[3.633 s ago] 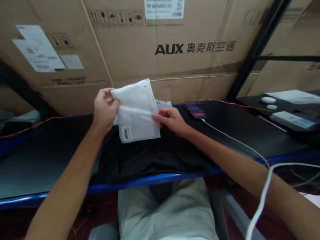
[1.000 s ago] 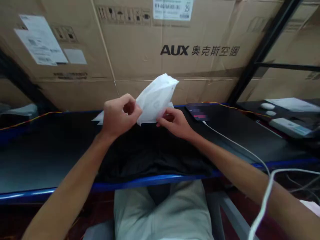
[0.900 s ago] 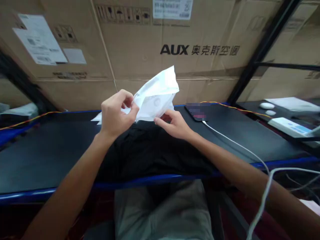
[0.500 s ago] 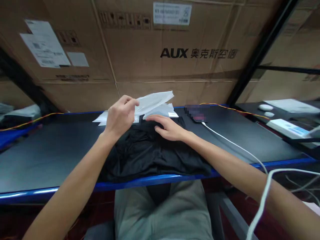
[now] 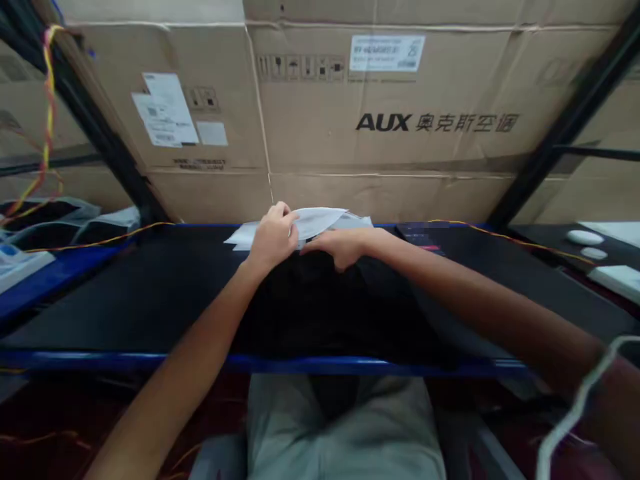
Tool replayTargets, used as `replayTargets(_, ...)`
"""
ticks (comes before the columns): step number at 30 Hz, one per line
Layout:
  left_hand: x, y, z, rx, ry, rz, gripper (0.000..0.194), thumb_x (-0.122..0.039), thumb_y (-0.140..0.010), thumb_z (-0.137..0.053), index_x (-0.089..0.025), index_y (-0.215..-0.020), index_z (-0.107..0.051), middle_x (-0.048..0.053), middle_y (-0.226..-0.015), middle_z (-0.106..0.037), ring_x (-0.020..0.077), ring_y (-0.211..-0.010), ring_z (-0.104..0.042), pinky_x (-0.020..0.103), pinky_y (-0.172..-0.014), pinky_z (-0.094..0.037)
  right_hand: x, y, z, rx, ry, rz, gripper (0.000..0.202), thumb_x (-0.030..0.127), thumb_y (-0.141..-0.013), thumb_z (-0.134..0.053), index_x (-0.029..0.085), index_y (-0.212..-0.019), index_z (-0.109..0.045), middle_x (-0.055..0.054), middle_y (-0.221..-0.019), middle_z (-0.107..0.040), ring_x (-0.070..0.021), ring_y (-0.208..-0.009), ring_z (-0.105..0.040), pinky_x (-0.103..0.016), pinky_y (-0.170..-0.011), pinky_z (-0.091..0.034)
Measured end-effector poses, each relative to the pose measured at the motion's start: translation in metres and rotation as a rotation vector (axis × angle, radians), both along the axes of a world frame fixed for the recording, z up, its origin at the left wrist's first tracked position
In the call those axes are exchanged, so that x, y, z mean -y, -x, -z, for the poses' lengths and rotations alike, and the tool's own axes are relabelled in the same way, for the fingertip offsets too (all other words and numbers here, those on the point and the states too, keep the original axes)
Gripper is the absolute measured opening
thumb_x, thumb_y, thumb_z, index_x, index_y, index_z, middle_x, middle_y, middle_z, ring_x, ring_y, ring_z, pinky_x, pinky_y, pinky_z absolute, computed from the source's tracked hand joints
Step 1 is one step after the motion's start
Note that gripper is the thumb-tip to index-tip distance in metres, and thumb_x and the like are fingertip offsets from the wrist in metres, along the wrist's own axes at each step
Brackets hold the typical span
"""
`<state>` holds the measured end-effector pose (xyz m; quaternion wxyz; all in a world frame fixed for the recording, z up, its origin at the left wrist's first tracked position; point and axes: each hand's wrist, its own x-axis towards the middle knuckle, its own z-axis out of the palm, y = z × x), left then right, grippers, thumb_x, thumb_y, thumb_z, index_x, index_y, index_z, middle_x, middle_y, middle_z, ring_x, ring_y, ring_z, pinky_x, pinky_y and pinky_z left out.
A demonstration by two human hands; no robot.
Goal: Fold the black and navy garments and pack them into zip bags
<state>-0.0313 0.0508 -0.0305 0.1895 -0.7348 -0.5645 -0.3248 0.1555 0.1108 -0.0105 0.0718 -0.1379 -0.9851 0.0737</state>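
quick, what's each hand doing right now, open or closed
Left hand: closed, holding the white bag.
Right hand: at the black cloth, grip can't be told.

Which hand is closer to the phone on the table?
Right. The right hand is a little left of the phone; the left hand is farther left, at a white bag.

The bag (image 5: 320,219) was white, thin and pretty much flat, just bowed a bit along the top, tip pointing to 3 o'clock, other end hidden. Some more flat white packets (image 5: 242,235) were right by it, poking out at its 9 and 3 o'clock. The cloth (image 5: 345,307) was black, spread out at the bag's 6 o'clock, too dark to see folds.
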Motion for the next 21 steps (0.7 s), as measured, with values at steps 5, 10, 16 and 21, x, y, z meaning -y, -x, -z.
replayTargets(5,-0.001,0.000,0.003,0.001,0.073,0.045,0.033,-0.018,-0.081,-0.052,-0.015,-0.110,-0.069,0.011,-0.102,-0.057,0.0272,-0.100,-0.055,0.042,-0.093,-0.048,0.017,-0.023,-0.006,0.021,-0.049,0.002,0.039,0.002,-0.054,-0.066,0.019,-0.089,-0.072,-0.007,-0.092,-0.072,-0.0244,-0.088,-0.062,-0.035,-0.082,-0.044)
replayTargets(10,0.000,-0.007,0.010,-0.023,0.172,0.102,0.033,-0.015,-0.079,-0.056,-0.018,-0.110,-0.067,0.009,-0.104,-0.056,0.0244,-0.098,-0.057,0.037,-0.089,-0.050,0.036,-0.051,-0.005,-0.259,0.240,0.116,0.013,0.015,-0.057,-0.070,0.017,-0.066,-0.061,0.001,-0.068,-0.061,-0.0167,-0.067,-0.053,-0.031,-0.068,-0.043)
replayTargets(16,0.004,-0.030,0.015,0.019,0.214,0.270,0.029,-0.014,-0.076,-0.058,-0.017,-0.105,-0.064,0.010,-0.101,-0.057,0.0258,-0.097,-0.058,0.038,-0.086,-0.052,0.039,-0.048,0.022,-0.747,0.835,0.415,0.025,0.025,-0.060,-0.073,0.018,-0.082,-0.065,0.001,-0.077,-0.064,-0.0177,-0.073,-0.057,-0.032,-0.070,-0.049)
replayTargets(21,0.012,-0.044,0.012,0.022,0.155,0.289,0.045,-0.010,-0.079,-0.051,-0.011,-0.124,-0.055,0.015,-0.109,-0.056,0.0283,-0.103,-0.058,0.041,-0.092,-0.051,0.034,-0.049,0.027,-0.706,1.084,0.499,0.038,0.015,-0.057,-0.072,0.021,-0.093,-0.062,0.001,-0.084,-0.068,-0.0173,-0.078,-0.063,-0.026,-0.067,-0.052)
